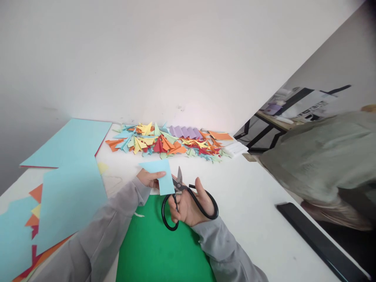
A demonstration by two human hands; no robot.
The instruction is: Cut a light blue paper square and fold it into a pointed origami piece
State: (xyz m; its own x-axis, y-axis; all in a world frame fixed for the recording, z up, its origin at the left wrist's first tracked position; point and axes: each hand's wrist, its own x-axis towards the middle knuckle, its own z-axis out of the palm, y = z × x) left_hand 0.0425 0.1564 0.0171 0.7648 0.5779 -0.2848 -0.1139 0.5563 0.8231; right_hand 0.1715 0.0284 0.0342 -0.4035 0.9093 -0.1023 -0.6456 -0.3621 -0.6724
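A white table [249,196] meets a pale wall [176,70]. Above the front green sheet [161,243], the left hand [149,178] pinches blue paper [166,178] between thumb and fingers. The right hand [189,205] grips scissors [179,185] by their loops, blades parted beside the paper's edge. Folded shapes [158,143] lie along the wall. If the pinched paper bends or swivels, the cut could run crooked; fingers too near the blades risk a nick.

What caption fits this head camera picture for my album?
Right hand with open scissors, left hand with blue paper, folded paper shapes behind.
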